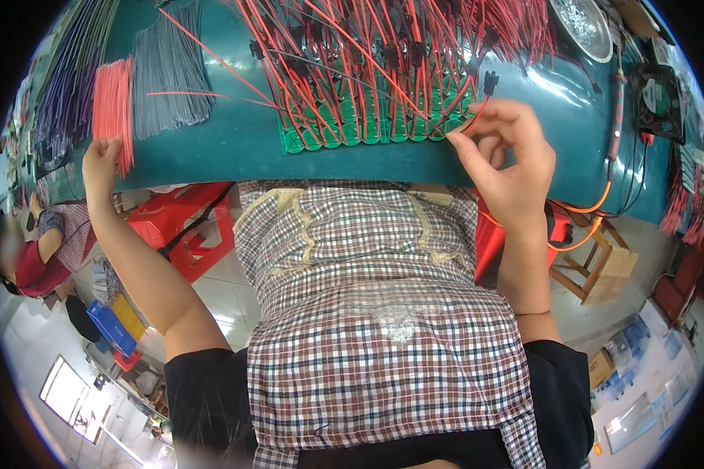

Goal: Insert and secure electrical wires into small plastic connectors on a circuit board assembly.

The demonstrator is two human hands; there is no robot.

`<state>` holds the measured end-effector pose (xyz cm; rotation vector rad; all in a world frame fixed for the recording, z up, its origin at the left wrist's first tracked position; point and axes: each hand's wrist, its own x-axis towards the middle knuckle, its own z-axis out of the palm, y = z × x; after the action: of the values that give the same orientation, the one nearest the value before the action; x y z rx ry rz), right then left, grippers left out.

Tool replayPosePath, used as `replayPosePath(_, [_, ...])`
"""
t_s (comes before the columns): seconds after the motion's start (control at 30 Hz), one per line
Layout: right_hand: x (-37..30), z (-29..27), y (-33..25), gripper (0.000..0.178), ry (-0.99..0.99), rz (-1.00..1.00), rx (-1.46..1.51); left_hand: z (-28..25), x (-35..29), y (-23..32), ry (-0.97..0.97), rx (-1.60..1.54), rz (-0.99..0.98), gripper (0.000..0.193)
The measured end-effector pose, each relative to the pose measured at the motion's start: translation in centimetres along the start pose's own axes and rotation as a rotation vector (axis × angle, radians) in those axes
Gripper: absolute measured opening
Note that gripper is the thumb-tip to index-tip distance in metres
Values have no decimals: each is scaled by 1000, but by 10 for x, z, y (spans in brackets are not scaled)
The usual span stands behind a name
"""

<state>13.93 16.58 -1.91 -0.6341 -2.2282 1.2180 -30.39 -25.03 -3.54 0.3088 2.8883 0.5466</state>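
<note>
My left hand (102, 166) is closed at the lower end of a bundle of red wires (113, 94), its fingertips on the wire ends. How many wires it grips cannot be made out. Thumb and forefinger of my right hand (512, 156) pinch a red wire lead (477, 116), which rises to a small black connector (490, 82). Just left of those fingertips is the front row of a panel of round green circuit boards (352, 134). Many red and black wires (403, 70) stand up from the panel and hide much of it.
Grey wires (172, 66) and dark purple wires (78, 74) lie at the far left. On the right are a soldering iron (616, 117), a black fan (655, 98) and a metal dish (583, 27). Red stools (184, 227) stand under the table edge; another person (35, 262) sits at left.
</note>
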Motion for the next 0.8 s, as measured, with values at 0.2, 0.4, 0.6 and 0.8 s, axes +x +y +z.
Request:
replayPosePath(0.2, [7,-3,2,28,-60,4,15,-8,-12,3,67,12,94,26])
replayPosePath(0.4, [7,-5,8,16,-59,-25,-42,22,-48,118,133,-204,93,32])
replayPosePath(0.6, [11,-12,4,17,-111,-96,-77,39,-44,147,-149,-198,32,27])
replayPosePath(0.8, [48,-48,17,13,240,49,-318,28,-41,140,-165,-183,46,24])
